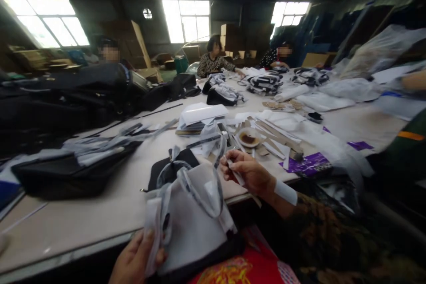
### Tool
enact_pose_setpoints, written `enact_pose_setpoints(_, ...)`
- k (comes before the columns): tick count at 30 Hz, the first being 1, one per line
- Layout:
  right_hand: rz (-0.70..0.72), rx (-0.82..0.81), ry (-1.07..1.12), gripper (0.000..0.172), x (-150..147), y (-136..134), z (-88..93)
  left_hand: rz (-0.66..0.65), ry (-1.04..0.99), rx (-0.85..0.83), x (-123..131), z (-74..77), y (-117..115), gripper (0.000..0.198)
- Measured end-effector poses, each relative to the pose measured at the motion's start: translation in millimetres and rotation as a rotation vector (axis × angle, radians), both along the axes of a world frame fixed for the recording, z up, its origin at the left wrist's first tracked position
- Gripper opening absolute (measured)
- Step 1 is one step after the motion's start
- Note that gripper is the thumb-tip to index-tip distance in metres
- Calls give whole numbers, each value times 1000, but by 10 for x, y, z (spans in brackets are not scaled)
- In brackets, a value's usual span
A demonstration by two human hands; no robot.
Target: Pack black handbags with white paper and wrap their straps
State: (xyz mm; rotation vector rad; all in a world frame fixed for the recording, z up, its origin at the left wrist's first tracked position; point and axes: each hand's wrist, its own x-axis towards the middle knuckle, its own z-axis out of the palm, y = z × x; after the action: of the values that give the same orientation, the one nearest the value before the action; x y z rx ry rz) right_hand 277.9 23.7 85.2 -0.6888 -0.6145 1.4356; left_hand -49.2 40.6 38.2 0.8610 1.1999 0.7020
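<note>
A handbag (196, 213) wrapped in white sheeting leans at the table's front edge, its handles covered in thin clear wrap. My left hand (138, 255) is closed on the bag's left edge, thumb in front of a white strip. To the right of the bag, my right hand (248, 171) is raised with its fingers pinched round a small whitish strip. A black flap (171, 166) shows behind the handles. Just beyond my right hand sits a small round dish (249, 137) with brown liquid in it.
Paper strips and card scraps (276, 137) lie round the dish, beside a stack of white sheets (201, 117). Black bags (76, 164) fill the left side. A purple packet (308, 163) lies at right. Several people sit beyond the table; another person's arm (412, 82) reaches in from the right.
</note>
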Motion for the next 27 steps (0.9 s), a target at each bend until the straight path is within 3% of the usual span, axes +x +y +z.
enact_pose_setpoints(3, 160, 11, 5, 53, -581, -266, 1, 1, -57, 21, -26, -21, 10, 51)
enact_pose_setpoints(4, 240, -16, 6, 53, -728, -364, -3, 13, -74, 27, -32, -18, 6, 49)
enact_pose_setpoints(7, 599, -109, -147, 28, -978, -608, -26, 30, -104, 35, -33, -4, -8, 46)
enact_pose_setpoints(9, 784, -139, -381, 30, -1012, -681, -47, 35, -120, 61, -28, -7, -14, 44)
enact_pose_setpoints(10, 810, -137, -519, 31, -1010, -685, -55, 42, -127, 73, -26, -14, -16, 43)
enact_pose_setpoints(14, 666, -120, -950, 23, -1027, -534, -74, 76, -140, 91, -31, -59, -14, 41)
enact_pose_setpoints(21, 554, -243, -1199, 15, -1285, -101, -247, 71, -139, 116, -33, -51, -28, 40)
enact_pose_setpoints(27, 437, 20, -1590, 21, -1368, 43, -388, 60, -147, 157, -4, -18, -69, 33)
